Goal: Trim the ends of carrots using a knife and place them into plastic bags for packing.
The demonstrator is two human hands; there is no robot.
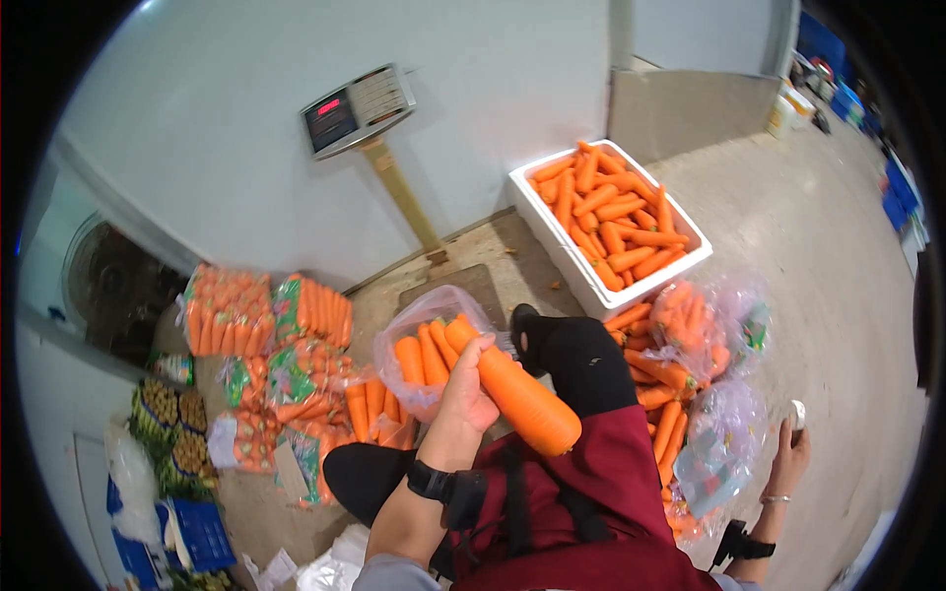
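My left hand (pixel 471 394) is closed round a big, thick carrot (pixel 530 406), held slantwise above my lap. Just beyond it, a thin pinkish plastic bag (pixel 451 298) stands open on the floor with several carrots (pixel 408 361) upright inside. Off to the far right, my right hand (pixel 788 461) is closed on a small white object (pixel 798 412), too small to make out its kind. Between my right leg and that hand, loose carrots (pixel 672 433) are piled with clear plastic bags (pixel 727 433).
A white foam box (pixel 562 246) full of carrots stands by the wall. A scale with a display head (pixel 357 110) on a post (pixel 402 195) is ahead. Bagged carrots (pixel 229 313) are stacked at left, beside green-leafed bundles (pixel 177 424) and a blue crate (pixel 197 532).
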